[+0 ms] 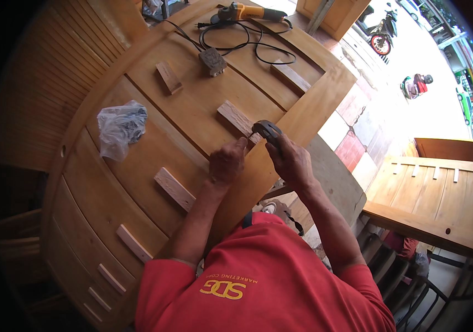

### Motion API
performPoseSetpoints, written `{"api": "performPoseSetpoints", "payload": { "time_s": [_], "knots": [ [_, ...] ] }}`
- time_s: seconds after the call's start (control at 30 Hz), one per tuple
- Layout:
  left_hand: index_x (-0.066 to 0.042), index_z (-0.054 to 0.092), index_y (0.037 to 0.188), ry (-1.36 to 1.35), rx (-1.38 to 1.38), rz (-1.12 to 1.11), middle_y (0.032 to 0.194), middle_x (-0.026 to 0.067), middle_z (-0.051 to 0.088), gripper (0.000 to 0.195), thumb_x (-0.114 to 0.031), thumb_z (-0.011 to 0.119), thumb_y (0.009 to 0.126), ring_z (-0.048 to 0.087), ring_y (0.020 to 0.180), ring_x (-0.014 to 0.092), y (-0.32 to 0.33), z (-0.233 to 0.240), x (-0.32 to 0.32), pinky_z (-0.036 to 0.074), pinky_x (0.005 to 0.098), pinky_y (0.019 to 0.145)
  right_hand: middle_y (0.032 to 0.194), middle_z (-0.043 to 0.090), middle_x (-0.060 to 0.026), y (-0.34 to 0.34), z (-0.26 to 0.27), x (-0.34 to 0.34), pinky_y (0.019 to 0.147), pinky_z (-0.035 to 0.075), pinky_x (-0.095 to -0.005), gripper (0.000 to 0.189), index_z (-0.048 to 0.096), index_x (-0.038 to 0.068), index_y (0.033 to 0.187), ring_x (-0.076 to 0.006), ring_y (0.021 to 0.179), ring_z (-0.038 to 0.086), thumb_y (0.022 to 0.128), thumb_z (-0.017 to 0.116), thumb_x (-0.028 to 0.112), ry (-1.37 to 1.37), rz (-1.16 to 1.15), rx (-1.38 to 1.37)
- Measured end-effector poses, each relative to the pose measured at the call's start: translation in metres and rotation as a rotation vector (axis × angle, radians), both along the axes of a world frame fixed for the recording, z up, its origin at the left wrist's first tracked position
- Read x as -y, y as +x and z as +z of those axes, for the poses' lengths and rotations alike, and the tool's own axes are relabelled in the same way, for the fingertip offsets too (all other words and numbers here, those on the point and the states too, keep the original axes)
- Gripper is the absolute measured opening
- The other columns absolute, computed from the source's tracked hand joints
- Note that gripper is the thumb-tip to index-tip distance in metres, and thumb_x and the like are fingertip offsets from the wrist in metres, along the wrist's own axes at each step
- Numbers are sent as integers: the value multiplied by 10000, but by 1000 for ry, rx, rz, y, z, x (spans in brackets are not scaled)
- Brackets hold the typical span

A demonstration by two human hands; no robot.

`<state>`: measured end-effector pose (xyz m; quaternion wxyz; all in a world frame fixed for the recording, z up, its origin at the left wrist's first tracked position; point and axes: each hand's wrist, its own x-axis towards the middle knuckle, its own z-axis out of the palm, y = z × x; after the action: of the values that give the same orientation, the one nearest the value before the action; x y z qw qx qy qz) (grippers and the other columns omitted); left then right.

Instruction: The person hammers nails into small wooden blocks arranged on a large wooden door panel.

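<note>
My right hand (292, 164) grips what looks like a claw hammer (266, 128), its dark head over the near end of a pale wood block (234, 116). My left hand (226, 164) is closed beside that same end. A thin dark piece (251, 135), likely a nail, shows between its fingertips and the hammer head; my fingers partly hide it. Under the block lies a large panelled wooden door (170, 124), flat, with its smooth side rail (298, 120) closest to my right hand. Another pale block (174, 189) rests on the door, left of my left forearm.
An angle grinder (253, 12) with a looped black cord (246, 41) lies at the door's far end. Near it are a grey block-like object (212, 61) and a loose wood piece (169, 77). A plastic bag (122, 128) sits leftward. Another door (431, 186) stands at right.
</note>
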<state>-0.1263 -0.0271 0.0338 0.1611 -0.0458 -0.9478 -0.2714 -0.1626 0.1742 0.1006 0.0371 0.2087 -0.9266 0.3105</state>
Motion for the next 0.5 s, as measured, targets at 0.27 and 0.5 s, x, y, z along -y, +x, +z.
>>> {"api": "performPoseSetpoints", "payload": {
  "time_s": [0.27, 0.5],
  "knots": [
    [-70, 650, 984, -7, -16, -49, 818, 147, 686, 43, -59, 652, 943, 708, 742, 385, -2, -2, 4, 586, 486, 635, 1041, 740, -160, 6, -1, 1, 716, 596, -471, 280, 649, 54, 1213, -370, 893, 739, 1009, 691, 241, -8, 15, -35],
    [-84, 633, 993, -1, -81, -65, 782, 133, 661, 43, -72, 616, 955, 707, 724, 360, 0, -5, 6, 577, 479, 605, 946, 738, -181, 4, 22, 6, 653, 592, -490, 234, 669, 84, 1168, -393, 803, 735, 1015, 700, 259, -202, -44, -198]
  ]
}}
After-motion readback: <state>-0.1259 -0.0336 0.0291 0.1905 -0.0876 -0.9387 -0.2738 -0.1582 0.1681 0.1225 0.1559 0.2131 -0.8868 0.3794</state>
